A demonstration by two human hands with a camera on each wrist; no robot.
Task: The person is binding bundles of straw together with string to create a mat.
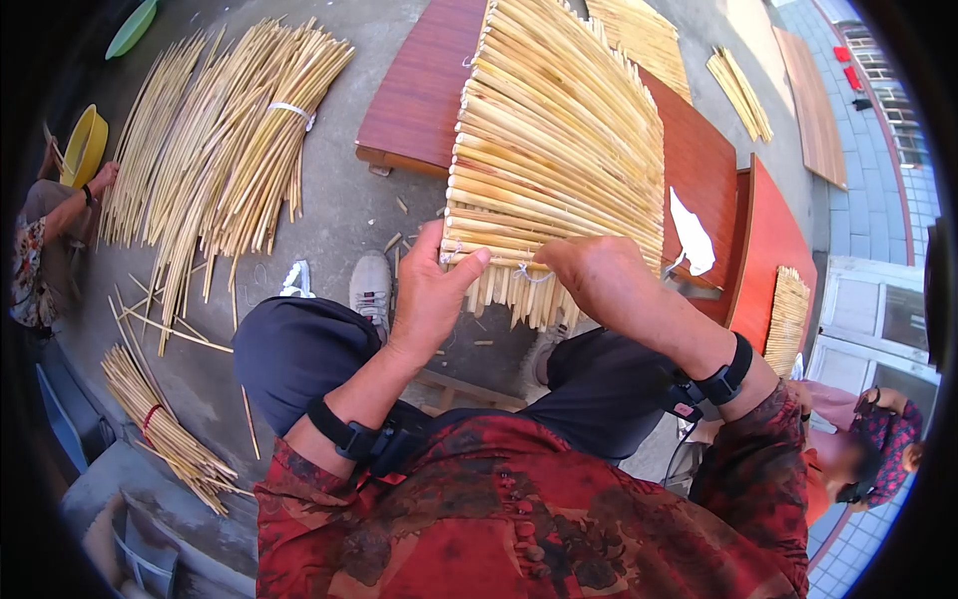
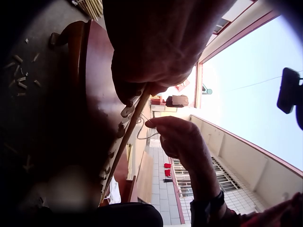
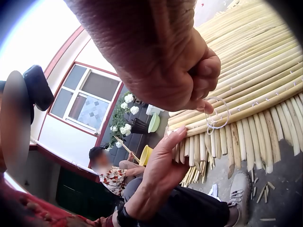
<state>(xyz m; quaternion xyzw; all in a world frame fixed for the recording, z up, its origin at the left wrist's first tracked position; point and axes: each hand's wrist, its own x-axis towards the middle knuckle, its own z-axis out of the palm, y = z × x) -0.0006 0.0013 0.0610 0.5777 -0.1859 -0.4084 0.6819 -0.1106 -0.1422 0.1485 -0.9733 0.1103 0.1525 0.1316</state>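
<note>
A mat of pale stalks [image 1: 559,130], bound side by side with white stitches, spreads over a red-brown table and reaches toward my lap. At its near left corner my left hand [image 1: 429,295] grips the edge, thumb on top and fingers beneath. My right hand [image 1: 609,275] is just to the right, over the same near edge, its fingers curled in the right wrist view. Between thumb and fingertip it pinches a thin white string [image 3: 230,113], which loops loosely at the outermost stalks. Uneven stalk ends [image 3: 255,142] stick out below that edge.
The red-brown table [image 1: 409,90] stands ahead, a white cloth or bag [image 1: 691,235] on its right. Large stalk bundles [image 1: 230,130] lie on the floor at left, near a seated person [image 1: 45,235] and a yellow basin [image 1: 85,147]. Another person [image 1: 868,439] is at right.
</note>
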